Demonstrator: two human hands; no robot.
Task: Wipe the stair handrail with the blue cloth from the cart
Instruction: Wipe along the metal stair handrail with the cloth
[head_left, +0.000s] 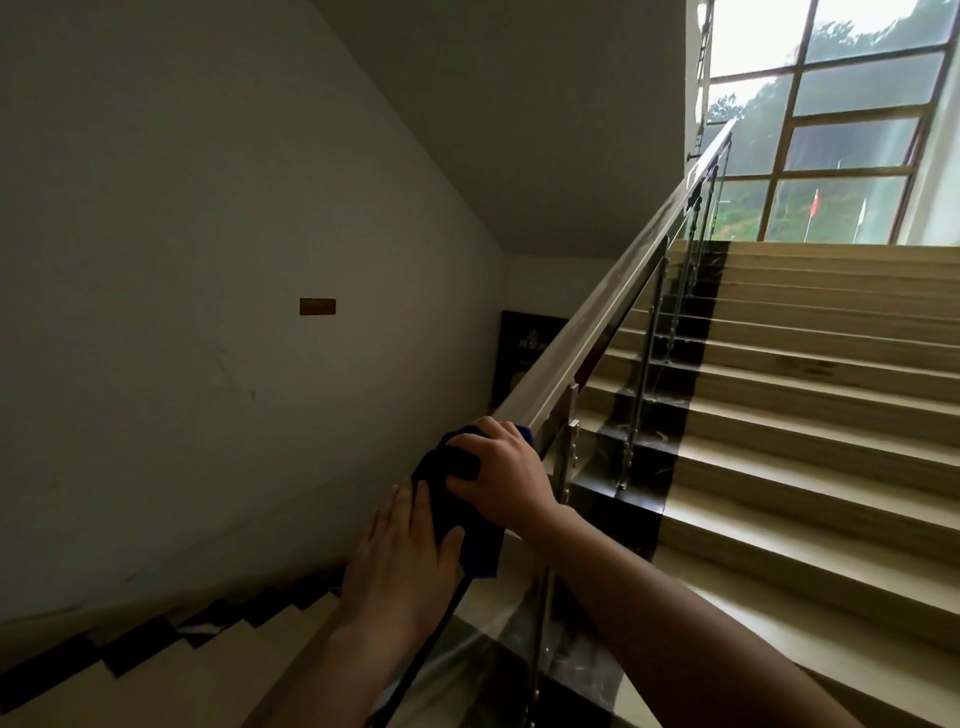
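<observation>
Where handrail (597, 322) climbs, up-right

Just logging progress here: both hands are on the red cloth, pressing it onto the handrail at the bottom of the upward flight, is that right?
Not quite: the cloth is blue, not red. The head view shows the right hand and left hand both on it, pressing it onto the handrail at the bottom of the upward flight.

The handrail (613, 291) is running up and away from lower centre toward the window (841, 119) at upper right. The cloth (457, 499) is lying on the rail's lower end. The right hand (498, 478) is resting on the cloth; the left hand (400, 556) is sitting just below it. The stairs (810, 415) are lying right of the rail, the wall (182, 260) left.
</observation>
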